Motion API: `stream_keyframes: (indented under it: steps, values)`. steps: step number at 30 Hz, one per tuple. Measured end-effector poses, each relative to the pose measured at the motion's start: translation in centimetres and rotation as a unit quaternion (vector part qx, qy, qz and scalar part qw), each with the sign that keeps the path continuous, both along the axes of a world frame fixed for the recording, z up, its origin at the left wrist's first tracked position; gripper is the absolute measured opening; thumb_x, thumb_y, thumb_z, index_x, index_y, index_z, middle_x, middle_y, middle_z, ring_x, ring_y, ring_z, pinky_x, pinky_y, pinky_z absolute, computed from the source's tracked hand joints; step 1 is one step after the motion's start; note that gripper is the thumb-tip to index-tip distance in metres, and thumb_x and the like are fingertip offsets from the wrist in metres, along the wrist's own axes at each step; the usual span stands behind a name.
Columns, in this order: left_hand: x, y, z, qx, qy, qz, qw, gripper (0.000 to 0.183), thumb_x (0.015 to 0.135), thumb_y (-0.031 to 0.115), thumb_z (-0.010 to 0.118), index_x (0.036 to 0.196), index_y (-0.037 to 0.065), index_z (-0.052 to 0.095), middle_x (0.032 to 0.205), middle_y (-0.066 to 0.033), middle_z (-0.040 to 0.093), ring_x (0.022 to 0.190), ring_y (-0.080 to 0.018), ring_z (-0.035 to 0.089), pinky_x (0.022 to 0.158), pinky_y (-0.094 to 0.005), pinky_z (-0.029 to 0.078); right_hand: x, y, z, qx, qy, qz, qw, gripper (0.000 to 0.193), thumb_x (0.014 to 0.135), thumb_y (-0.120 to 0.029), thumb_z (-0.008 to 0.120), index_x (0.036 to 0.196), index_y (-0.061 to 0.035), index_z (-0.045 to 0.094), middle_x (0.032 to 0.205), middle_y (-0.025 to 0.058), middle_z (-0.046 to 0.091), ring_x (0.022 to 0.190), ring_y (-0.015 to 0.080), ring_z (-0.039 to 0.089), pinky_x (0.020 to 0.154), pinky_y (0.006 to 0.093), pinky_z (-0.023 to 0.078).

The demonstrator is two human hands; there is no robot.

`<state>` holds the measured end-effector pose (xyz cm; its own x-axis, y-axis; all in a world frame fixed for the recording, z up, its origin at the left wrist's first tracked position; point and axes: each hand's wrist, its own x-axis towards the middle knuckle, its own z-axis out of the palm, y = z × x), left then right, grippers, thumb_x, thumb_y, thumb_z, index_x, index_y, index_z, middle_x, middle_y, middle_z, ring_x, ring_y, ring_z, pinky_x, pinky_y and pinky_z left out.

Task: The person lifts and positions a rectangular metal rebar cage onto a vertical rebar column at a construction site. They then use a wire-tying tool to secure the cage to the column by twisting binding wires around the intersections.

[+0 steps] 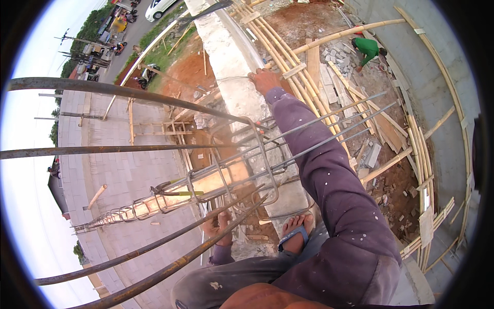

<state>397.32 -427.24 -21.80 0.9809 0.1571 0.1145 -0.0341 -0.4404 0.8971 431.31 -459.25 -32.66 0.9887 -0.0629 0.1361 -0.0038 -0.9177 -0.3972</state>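
My right hand (265, 81) reaches far forward to the pale concrete beam top (234, 56). Its fingers are closed on thin tie wire (232, 78), which runs left across the beam. Nearer to me, my left hand (218, 227) is curled at a rusty steel bar (154, 237) that partly covers it; the fingers appear wrapped round the bar. Beyond it lies a long rebar cage (139, 208) with square stirrups. Pincers with yellow-green handles (180, 193) rest on the cage. A bent stirrup (265, 159) surrounds the bars in front of me.
Rusty bars (118, 151) jut toward me from the left. My sandalled foot (296, 234) stands on the narrow beam, high above ground. Bamboo scaffolding (303, 87) runs along the right. Below, a person in green (366, 50) bends by rubble. A block wall (113, 134) stands left.
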Motion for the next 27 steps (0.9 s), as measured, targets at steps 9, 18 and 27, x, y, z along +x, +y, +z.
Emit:
stream_keyframes:
  steps: [9,18,27]
  values:
    - [-1.2,-2.6,0.6,-0.011,0.103,-0.223,0.969,0.028,0.096,0.023,0.065,0.098,-0.005,0.064,0.081,-0.0098,0.067,0.069,-0.0136,0.064,0.063,-0.0267,0.053,-19.7,-8.5,1.7,0.297,-0.026,-0.154,0.942,0.04,0.097,-0.033,0.05,0.082,-0.0002,0.067,0.08,0.0257,0.066,0.082,0.0466,0.064,0.075,0.0515,0.049]
    - [-1.1,-15.2,1.4,-0.094,0.237,-0.503,0.826,0.045,0.102,0.029,0.055,0.131,-0.005,0.052,0.11,-0.014,0.067,0.107,-0.0195,0.063,0.098,-0.0327,0.046,-47.3,1.0,7.1,0.76,0.022,-0.35,0.546,0.033,0.105,-0.035,0.043,0.085,-0.0104,0.051,0.057,-0.0062,0.037,0.043,0.0033,0.028,0.039,0.0216,0.021]
    - [-1.9,-18.0,1.9,-0.141,0.239,-0.436,0.856,0.03,0.103,0.025,0.049,0.113,0.001,0.063,0.07,0.0009,0.052,0.065,-0.0083,0.05,0.061,-0.023,0.041,-47.6,1.1,9.8,0.472,0.067,-0.063,0.877,0.044,0.101,-0.04,0.05,0.118,-0.0014,0.062,0.099,0.0156,0.067,0.089,0.0186,0.065,0.074,0.0344,0.051]
